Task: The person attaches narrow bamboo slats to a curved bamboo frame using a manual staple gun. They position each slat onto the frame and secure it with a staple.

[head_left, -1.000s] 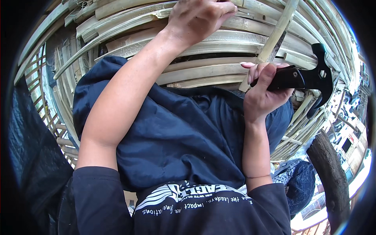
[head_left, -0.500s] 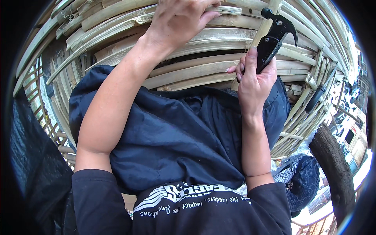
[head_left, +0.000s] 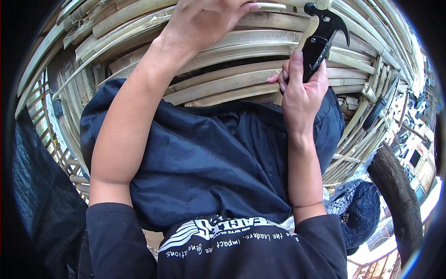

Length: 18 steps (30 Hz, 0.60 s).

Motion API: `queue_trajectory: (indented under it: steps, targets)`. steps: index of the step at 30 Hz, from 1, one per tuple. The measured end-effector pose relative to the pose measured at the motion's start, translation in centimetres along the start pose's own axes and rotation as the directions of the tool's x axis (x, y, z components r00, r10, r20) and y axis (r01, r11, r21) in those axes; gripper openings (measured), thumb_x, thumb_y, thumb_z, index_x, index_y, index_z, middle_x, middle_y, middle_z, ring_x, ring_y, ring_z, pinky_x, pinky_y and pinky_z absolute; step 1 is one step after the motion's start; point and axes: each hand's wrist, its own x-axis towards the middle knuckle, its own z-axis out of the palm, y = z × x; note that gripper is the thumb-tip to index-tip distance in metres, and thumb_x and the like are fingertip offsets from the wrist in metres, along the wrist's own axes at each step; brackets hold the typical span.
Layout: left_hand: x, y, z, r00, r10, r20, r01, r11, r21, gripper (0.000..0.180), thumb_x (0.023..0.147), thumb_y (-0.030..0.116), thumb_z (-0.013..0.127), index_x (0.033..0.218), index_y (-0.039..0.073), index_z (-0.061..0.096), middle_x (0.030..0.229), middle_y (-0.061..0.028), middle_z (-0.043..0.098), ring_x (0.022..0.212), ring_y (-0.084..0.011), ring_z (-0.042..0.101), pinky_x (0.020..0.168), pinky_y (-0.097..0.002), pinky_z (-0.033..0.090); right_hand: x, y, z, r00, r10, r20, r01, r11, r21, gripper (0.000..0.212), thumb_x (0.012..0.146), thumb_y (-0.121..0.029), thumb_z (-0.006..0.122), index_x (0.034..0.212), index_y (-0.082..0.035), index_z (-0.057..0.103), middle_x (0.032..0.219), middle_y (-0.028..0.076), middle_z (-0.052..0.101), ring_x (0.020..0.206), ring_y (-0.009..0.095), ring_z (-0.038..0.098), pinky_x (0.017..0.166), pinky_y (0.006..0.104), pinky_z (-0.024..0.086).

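My right hand point(head_left: 304, 95) is wrapped round the handle of a black hammer multi-tool point(head_left: 317, 49), thumb laid along it. The claw head points up and away over the bamboo strips. My left hand point(head_left: 202, 21) reaches to the top edge, where its fingers are partly cut off. The thumb presses beside the end of a pale split bamboo strip point(head_left: 272, 5), and the hand appears closed on it. Below both hands lie curved rows of split bamboo point(head_left: 232, 86). An upright bamboo piece point(head_left: 310, 30) passes behind the hammer.
Dark blue cloth point(head_left: 209, 153) covers my lap. A dark-handled knife point(head_left: 374, 114) is stuck among the bamboo at right. Further right are a thick brown log point(head_left: 395, 193) and a dark patterned cloth bundle point(head_left: 363, 211). Black sheeting point(head_left: 39, 186) hangs at left beside a bamboo lattice point(head_left: 49, 116).
My left hand has moved slightly up and to the left, further out of the picture. The hammer has risen slightly in the view, with my right hand keeping its grip.
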Motion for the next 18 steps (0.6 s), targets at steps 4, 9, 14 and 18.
queue_trajectory:
  steps: [4, 9, 14, 18]
  targets:
    - [0.20, -0.29, -0.36, 0.997, 0.056, 0.051, -0.057, 0.998, 0.022, 0.009, 0.083, 0.012, 0.079, 0.084, 0.005, 0.073, 0.087, -0.0062, 0.064, 0.086, -0.0239, 0.062, 0.077, -0.0394, 0.046, -0.02, 0.06, 0.09, 1.000, 0.022, 0.015, -0.022, 1.000, 0.000, 0.022, 0.106, -0.020, 0.062, 0.112, -0.002, 0.051, 0.072, -0.001, 0.053, 0.055, 0.006, 0.052, 0.054, 0.0276, 0.058]
    - [0.21, -0.65, -0.58, 0.995, 0.080, 0.066, -0.080, 0.997, -0.001, 0.010, 0.082, 0.012, 0.078, 0.084, 0.004, 0.073, 0.088, -0.0068, 0.065, 0.086, -0.0244, 0.063, 0.078, -0.0394, 0.046, -0.04, 0.01, 0.05, 1.000, 0.012, 0.021, -0.012, 1.000, -0.004, 0.021, 0.105, -0.018, 0.062, 0.112, -0.002, 0.051, 0.073, 0.000, 0.054, 0.056, 0.006, 0.053, 0.054, 0.0273, 0.057]
    - [0.35, -0.37, -0.43, 1.000, 0.024, -0.015, -0.025, 0.997, -0.069, 0.010, 0.087, 0.011, 0.076, 0.093, 0.002, 0.074, 0.090, -0.0091, 0.065, 0.075, -0.0273, 0.067, 0.067, -0.0397, 0.053, 0.03, 0.08, -0.11, 0.999, 0.012, 0.035, -0.012, 1.000, 0.010, 0.020, 0.105, -0.017, 0.062, 0.111, -0.001, 0.052, 0.074, 0.000, 0.054, 0.057, 0.006, 0.054, 0.054, 0.0271, 0.057]
    - [0.42, -0.62, -0.38, 1.000, 0.016, -0.027, -0.019, 0.993, -0.120, 0.011, 0.089, 0.009, 0.075, 0.098, 0.003, 0.075, 0.089, -0.0094, 0.065, 0.071, -0.0265, 0.068, 0.062, -0.0385, 0.055, 0.03, -0.08, -0.03, 1.000, 0.017, 0.011, -0.017, 1.000, -0.023, 0.021, 0.105, -0.018, 0.063, 0.111, -0.001, 0.053, 0.074, 0.000, 0.055, 0.058, 0.007, 0.055, 0.055, 0.0268, 0.057]
